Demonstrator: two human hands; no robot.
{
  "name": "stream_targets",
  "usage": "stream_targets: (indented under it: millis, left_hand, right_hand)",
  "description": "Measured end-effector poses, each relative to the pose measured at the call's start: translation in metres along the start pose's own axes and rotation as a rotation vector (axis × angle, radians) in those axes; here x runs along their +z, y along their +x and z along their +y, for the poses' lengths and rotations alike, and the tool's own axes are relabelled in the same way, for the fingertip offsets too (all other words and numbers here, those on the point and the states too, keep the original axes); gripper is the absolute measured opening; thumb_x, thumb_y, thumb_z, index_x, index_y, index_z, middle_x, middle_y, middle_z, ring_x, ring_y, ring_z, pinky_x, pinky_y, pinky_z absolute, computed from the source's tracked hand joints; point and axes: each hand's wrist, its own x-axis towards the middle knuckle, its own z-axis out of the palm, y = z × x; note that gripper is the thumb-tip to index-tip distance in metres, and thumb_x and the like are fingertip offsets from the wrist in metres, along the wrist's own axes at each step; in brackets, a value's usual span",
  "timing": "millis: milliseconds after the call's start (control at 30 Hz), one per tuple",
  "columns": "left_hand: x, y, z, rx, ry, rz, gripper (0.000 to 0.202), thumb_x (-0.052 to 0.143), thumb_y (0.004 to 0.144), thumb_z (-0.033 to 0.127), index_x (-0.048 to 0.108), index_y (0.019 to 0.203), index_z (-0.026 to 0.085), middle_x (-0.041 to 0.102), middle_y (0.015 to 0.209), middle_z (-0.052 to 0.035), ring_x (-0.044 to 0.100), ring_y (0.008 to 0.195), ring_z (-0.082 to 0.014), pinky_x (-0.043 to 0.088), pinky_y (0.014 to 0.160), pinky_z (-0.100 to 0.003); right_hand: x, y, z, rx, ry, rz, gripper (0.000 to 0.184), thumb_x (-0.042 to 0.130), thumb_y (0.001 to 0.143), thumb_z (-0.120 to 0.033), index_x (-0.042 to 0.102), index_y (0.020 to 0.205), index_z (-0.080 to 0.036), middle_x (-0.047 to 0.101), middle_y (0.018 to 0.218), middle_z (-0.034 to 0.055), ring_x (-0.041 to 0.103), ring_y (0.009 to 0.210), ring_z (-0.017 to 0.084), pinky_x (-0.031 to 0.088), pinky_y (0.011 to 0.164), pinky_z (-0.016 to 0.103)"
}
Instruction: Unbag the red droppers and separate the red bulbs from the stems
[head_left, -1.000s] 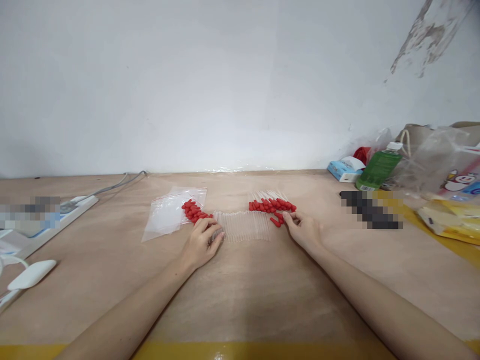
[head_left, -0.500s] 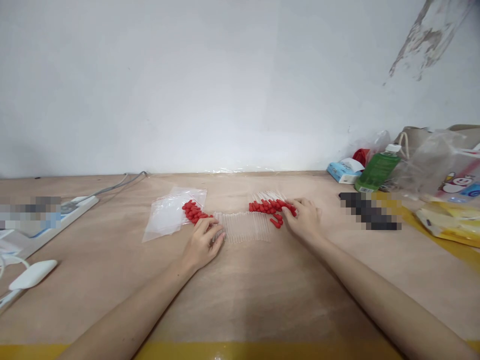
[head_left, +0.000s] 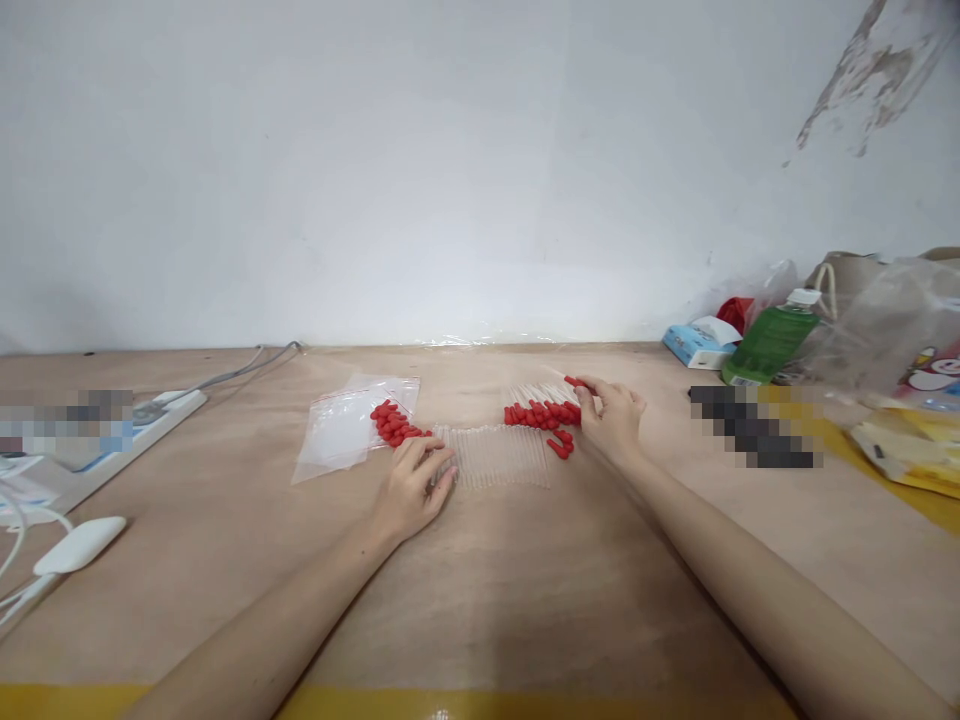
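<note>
In the head view my right hand point(head_left: 613, 415) pinches a dropper with a red rubber bulb point(head_left: 576, 382), lifted just over a bunch of droppers. Those droppers lie side by side, their red bulbs point(head_left: 541, 413) towards me and their clear stems point(head_left: 532, 393) pointing away. Two or three loose red bulbs point(head_left: 559, 448) lie just in front of them. Clear thin tubes point(head_left: 495, 458) form a row at the middle. My left hand point(head_left: 412, 485) rests at the row's left end, fingers bent and thumb apart. A pile of red bulbs point(head_left: 394, 425) sits beside its fingertips, partly hidden.
Clear zip bags point(head_left: 334, 430) lie under the left pile. A white power strip point(head_left: 161, 415) with cables runs along the left. To the right are a blurred dark object point(head_left: 750, 425), a blue tissue pack point(head_left: 697, 345), a green bottle point(head_left: 776, 335) and plastic bags point(head_left: 862, 310).
My right hand has lifted a red-bulbed dropper slightly up and away from the bunch. The left hand stays in place on the tubes. The whole view has shifted slightly.
</note>
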Motion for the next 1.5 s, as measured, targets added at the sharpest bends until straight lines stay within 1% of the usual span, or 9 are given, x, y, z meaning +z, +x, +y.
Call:
stream_targets:
  millis: [100, 200, 367, 533, 633, 733, 933, 1367, 1500]
  left_hand:
    - [-0.003, 0.002, 0.002, -0.01, 0.06, 0.034, 0.038, 0.053, 0.08, 0.021, 0.049, 0.117, 0.017, 0.055, 0.102, -0.0106, 0.051, 0.097, -0.0231, 0.042, 0.086, -0.039]
    - [-0.005, 0.004, 0.005, 0.008, 0.135, 0.075, 0.048, 0.052, 0.082, 0.022, 0.04, 0.128, 0.018, 0.05, 0.115, -0.0135, 0.047, 0.107, -0.0258, 0.039, 0.09, -0.042]
    - [-0.004, 0.004, 0.011, 0.193, 0.183, -0.007, 0.035, 0.05, 0.083, 0.015, 0.052, 0.117, 0.024, 0.058, 0.112, -0.0084, 0.048, 0.105, -0.024, 0.035, 0.088, -0.042]
    - [-0.002, 0.003, 0.016, 0.255, 0.153, -0.026, 0.017, 0.053, 0.083, 0.018, 0.061, 0.097, 0.023, 0.065, 0.081, -0.0014, 0.053, 0.081, -0.0168, 0.032, 0.084, -0.039]
    - [-0.002, 0.002, 0.019, 0.254, 0.158, -0.038, 0.011, 0.054, 0.083, 0.018, 0.062, 0.09, 0.021, 0.062, 0.071, 0.0002, 0.051, 0.072, -0.0143, 0.032, 0.079, -0.037]
    - [-0.003, 0.003, 0.021, 0.272, 0.16, -0.035, 0.009, 0.055, 0.083, 0.019, 0.061, 0.088, 0.02, 0.061, 0.068, 0.0005, 0.049, 0.069, -0.0136, 0.032, 0.079, -0.036]
    - [-0.004, 0.003, 0.024, 0.32, 0.17, -0.052, 0.011, 0.05, 0.084, 0.016, 0.061, 0.086, 0.019, 0.056, 0.063, 0.0006, 0.046, 0.064, -0.0128, 0.032, 0.079, -0.037]
    - [-0.008, -0.004, 0.023, 0.374, 0.2, -0.1, 0.013, 0.047, 0.085, 0.014, 0.059, 0.085, 0.018, 0.05, 0.059, 0.0028, 0.043, 0.058, -0.0102, 0.032, 0.084, -0.038]
    - [-0.007, -0.003, 0.025, 0.394, 0.201, -0.11, 0.013, 0.045, 0.086, 0.014, 0.058, 0.086, 0.016, 0.05, 0.059, 0.002, 0.043, 0.057, -0.0106, 0.035, 0.077, -0.035]
  right_hand:
    - [-0.007, -0.015, -0.014, -0.145, 0.181, -0.017, 0.027, 0.043, 0.084, -0.027, 0.061, 0.104, -0.023, 0.066, 0.089, 0.0043, 0.053, 0.083, 0.018, 0.032, 0.083, 0.036]
    - [-0.013, -0.043, -0.029, -0.361, 0.247, -0.163, 0.025, 0.045, 0.084, -0.023, 0.061, 0.104, -0.025, 0.066, 0.086, 0.0027, 0.053, 0.083, 0.017, 0.033, 0.082, 0.035]
    - [-0.013, -0.076, -0.038, -0.614, 0.312, -0.273, 0.027, 0.045, 0.083, -0.013, 0.061, 0.101, -0.026, 0.067, 0.086, 0.0002, 0.052, 0.083, 0.015, 0.033, 0.079, 0.034]
    - [-0.014, -0.077, -0.042, -0.647, 0.333, -0.29, 0.03, 0.045, 0.083, -0.012, 0.06, 0.102, -0.029, 0.068, 0.09, -0.0022, 0.053, 0.083, 0.013, 0.031, 0.082, 0.035]
    - [-0.015, -0.077, -0.048, -0.608, 0.235, -0.31, 0.025, 0.053, 0.08, -0.026, 0.06, 0.104, -0.028, 0.066, 0.096, 0.0002, 0.053, 0.088, 0.016, 0.026, 0.089, 0.04]
    - [-0.01, -0.078, -0.052, -0.578, 0.163, -0.227, 0.026, 0.06, 0.076, -0.04, 0.063, 0.099, -0.027, 0.066, 0.09, 0.0015, 0.052, 0.083, 0.017, 0.022, 0.092, 0.042]
    - [-0.001, -0.081, -0.051, -0.668, 0.073, -0.197, 0.013, 0.055, 0.082, -0.032, 0.066, 0.082, -0.026, 0.059, 0.062, -0.0019, 0.048, 0.071, 0.013, 0.019, 0.094, 0.042]
    - [-0.013, -0.079, -0.053, -0.787, 0.076, -0.247, 0.017, 0.051, 0.084, -0.026, 0.064, 0.073, -0.024, 0.054, 0.058, -0.0044, 0.05, 0.078, 0.013, 0.017, 0.094, 0.04]
    - [-0.013, -0.08, -0.053, -0.793, 0.101, -0.249, 0.016, 0.051, 0.084, -0.025, 0.063, 0.073, -0.023, 0.054, 0.058, -0.0046, 0.05, 0.08, 0.013, 0.019, 0.094, 0.039]
